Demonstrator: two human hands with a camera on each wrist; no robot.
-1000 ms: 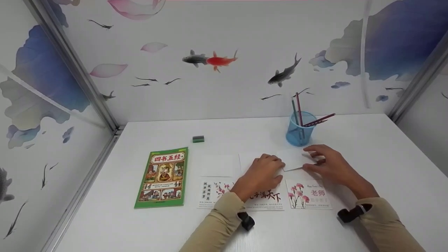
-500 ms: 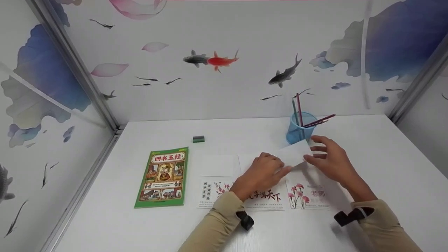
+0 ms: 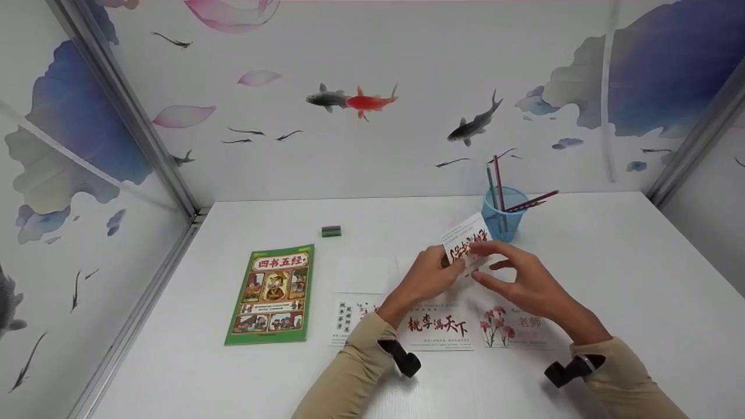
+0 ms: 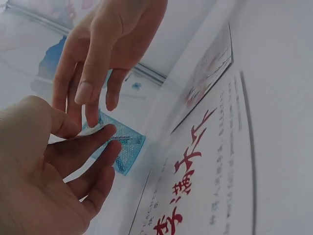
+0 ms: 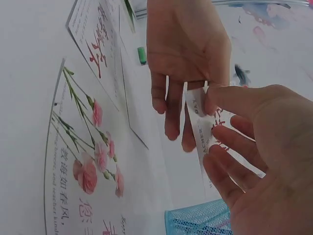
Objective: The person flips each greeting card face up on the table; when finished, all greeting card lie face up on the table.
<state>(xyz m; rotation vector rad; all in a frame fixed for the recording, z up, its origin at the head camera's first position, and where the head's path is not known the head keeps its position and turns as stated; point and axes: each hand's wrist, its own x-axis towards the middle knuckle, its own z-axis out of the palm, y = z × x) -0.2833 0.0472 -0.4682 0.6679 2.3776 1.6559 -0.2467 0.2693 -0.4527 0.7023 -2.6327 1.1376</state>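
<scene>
My left hand [image 3: 428, 278] pinches a greeting card [image 3: 464, 231] between thumb and fingers, holding it tilted above the table with its red lettering facing me. Beside it my right hand [image 3: 527, 283] reaches in from the right, fingers loosely bent. Its fingertips [image 5: 217, 131] are right at the card, with thumb and index finger apart. Underneath on the table lie a card with red characters [image 3: 436, 326] and a card with pink carnations [image 3: 518, 327]. A blossom card [image 3: 347, 317] is partly covered by my left forearm.
A blue mesh pen cup [image 3: 504, 218] with several pencils stands just behind the hands. White blank cards [image 3: 366, 272] lie behind the printed row. To the left are a green book [image 3: 270, 294] and a small green block [image 3: 331, 231]. Patterned panels enclose the table.
The card, plain white side showing earlier, has been lifted and turned to show red print. My left hand has come up to grip it; my right hand has moved left.
</scene>
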